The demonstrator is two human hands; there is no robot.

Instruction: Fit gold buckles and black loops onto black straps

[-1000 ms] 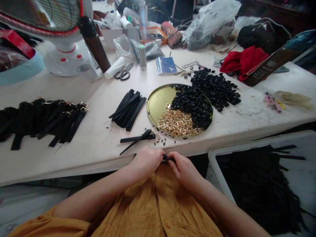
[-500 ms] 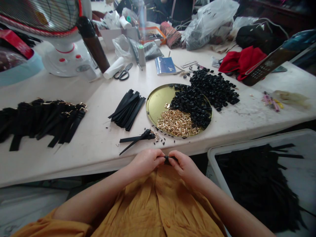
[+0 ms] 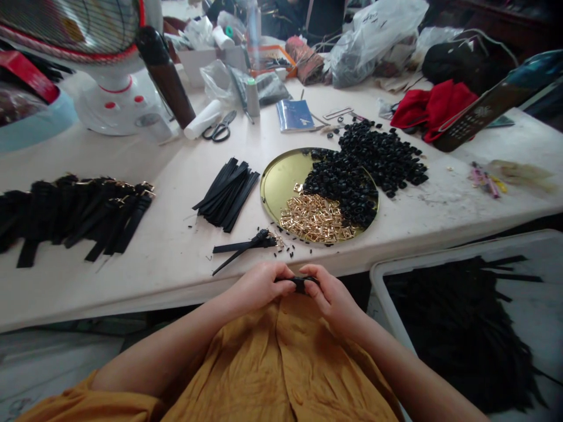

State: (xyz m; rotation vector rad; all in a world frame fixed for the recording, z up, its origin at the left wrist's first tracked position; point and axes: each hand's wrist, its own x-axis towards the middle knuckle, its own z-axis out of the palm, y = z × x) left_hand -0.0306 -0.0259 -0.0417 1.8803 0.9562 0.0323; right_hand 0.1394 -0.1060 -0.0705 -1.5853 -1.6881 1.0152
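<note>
My left hand (image 3: pixel 267 283) and my right hand (image 3: pixel 328 289) meet just off the table's front edge, both closed on one black strap (image 3: pixel 301 284). Most of the strap is hidden by my fingers; whether a buckle is on it I cannot tell. Ahead of them lie two finished-looking black straps with gold buckles (image 3: pixel 257 241), crossed on the table. A round gold tray (image 3: pixel 278 176) holds a heap of gold buckles (image 3: pixel 313 218) and many black loops (image 3: pixel 347 190). Flat black strips (image 3: pixel 227 193) are stacked left of the tray.
Buckled straps (image 3: pixel 74 214) lie piled at the left. A white bin (image 3: pixel 379 275) of black strips stands at the lower right. Behind are scissors (image 3: pixel 220 128), a blue booklet (image 3: pixel 294 115), a thread spool (image 3: pixel 252 98), a fan (image 3: pixel 112 108) and red cloth (image 3: pixel 433 108).
My fingers have shifted slightly apart on the black strap, and more of it shows between them. Things on the table stay where they were.
</note>
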